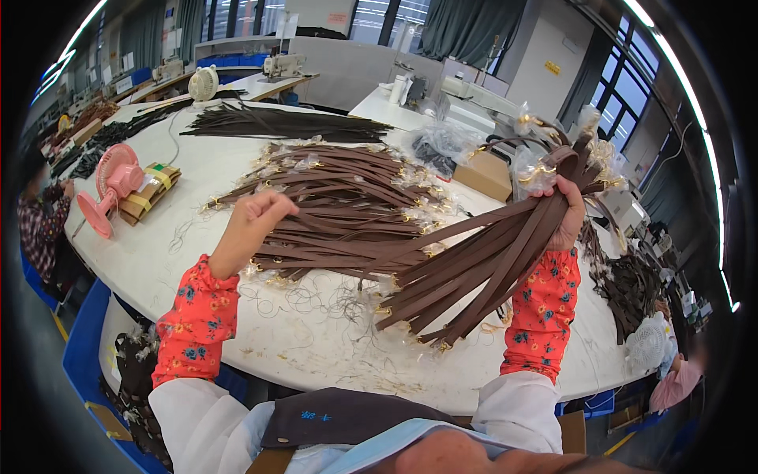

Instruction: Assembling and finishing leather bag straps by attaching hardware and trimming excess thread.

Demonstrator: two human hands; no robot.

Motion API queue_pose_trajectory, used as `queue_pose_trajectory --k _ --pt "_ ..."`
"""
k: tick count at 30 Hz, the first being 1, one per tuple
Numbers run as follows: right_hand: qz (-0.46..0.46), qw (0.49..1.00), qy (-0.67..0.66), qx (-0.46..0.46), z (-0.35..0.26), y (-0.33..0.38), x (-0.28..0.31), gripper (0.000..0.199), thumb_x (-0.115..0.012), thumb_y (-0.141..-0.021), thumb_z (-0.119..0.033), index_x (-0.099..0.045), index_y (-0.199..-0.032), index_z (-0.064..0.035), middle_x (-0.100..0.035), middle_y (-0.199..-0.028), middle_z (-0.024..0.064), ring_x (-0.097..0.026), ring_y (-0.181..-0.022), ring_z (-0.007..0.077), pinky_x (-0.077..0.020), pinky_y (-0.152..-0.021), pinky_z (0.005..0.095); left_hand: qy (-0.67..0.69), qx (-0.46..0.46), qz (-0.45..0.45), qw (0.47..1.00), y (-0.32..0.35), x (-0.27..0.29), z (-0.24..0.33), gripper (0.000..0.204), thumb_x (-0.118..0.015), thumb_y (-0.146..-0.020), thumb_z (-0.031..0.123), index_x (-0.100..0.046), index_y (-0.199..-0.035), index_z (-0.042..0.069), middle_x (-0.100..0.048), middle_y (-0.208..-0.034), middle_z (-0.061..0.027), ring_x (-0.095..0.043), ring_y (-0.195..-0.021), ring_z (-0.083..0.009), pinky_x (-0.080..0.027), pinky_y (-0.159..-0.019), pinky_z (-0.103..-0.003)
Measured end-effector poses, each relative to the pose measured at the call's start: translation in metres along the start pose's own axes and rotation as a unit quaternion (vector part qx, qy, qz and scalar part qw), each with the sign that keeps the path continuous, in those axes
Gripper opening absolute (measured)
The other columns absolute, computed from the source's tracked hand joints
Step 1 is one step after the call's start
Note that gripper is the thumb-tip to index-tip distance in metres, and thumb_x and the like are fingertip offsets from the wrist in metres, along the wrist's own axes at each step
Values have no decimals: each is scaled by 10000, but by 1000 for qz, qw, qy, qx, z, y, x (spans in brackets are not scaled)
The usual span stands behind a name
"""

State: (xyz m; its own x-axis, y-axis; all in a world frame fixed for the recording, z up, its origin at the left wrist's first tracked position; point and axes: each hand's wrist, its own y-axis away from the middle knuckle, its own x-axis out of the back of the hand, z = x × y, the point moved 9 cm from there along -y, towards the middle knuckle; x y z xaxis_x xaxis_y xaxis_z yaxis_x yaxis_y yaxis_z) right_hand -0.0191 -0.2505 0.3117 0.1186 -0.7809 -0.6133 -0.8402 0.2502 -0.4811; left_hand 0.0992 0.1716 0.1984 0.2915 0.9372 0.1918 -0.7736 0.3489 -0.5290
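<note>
Straps (489, 272) brown; sleeves (195, 324) red, blue-flowered; table (316, 355) white; fan (120, 175) pink.

Between six and seven o'clock, on the front of your dark apron (371, 425), a short row of blue characters (316, 415) stands out; at about half past one from you, a small yellow sign (553, 68) sits on a pale pillar (547, 95), its print too small to read; just left of twelve o'clock, you have faint reddish lettering (338, 17) on the far wall, too blurred to make out; near eleven, you face a white sheet (287, 25) whose content is too small to tell
</note>
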Motion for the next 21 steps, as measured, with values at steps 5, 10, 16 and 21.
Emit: queue_pose_trajectory --k 5,10,16,21 --pt "-56 998 -17 4 3 -1 -16 312 -554 -840 -40 -497 -1147 -38 -510 -829 56 -500 -721 158 -485 -717 346 -390 -30 -227 892 16 -30 -33 183 -681 -818 192 -706 -983 117 -693 -872 -96 -661 -878 -220 -479 -826 -355" --pt "-56 998 24 -3 13 5 -42 361 -553 -843 -38 -486 -1198 -33 -508 -839 59 -511 -730 156 -493 -734 338 -392 -208 -160 882 2 -93 56 298 -688 -816 217 -645 -1074 75 -648 -1074 -146 -606 -1024 -282 -419 -954 -395" --pt "-9 997 60 -56 41 7 -49 126 -583 -843 -96 -561 -910 8 -544 -764 49 -563 -747 183 -492 -745 307 -25 -224 -111 968 -19 -153 122 249 -668 -851 73 -638 -1085 -6 -673 -1030 -107 -656 -835 -158 -508 -753 -262" --pt "-27 993 95 -62 55 12 -68 147 -614 -837 -131 -574 -893 -1 -559 -737 51 -583 -744 202 -491 -751 306 51 -113 -153 981 -37 -171 100 239 -680 -846 77 -669 -1069 -7 -709 -935 -63 -611 -801 -60 -503 -743 -230"
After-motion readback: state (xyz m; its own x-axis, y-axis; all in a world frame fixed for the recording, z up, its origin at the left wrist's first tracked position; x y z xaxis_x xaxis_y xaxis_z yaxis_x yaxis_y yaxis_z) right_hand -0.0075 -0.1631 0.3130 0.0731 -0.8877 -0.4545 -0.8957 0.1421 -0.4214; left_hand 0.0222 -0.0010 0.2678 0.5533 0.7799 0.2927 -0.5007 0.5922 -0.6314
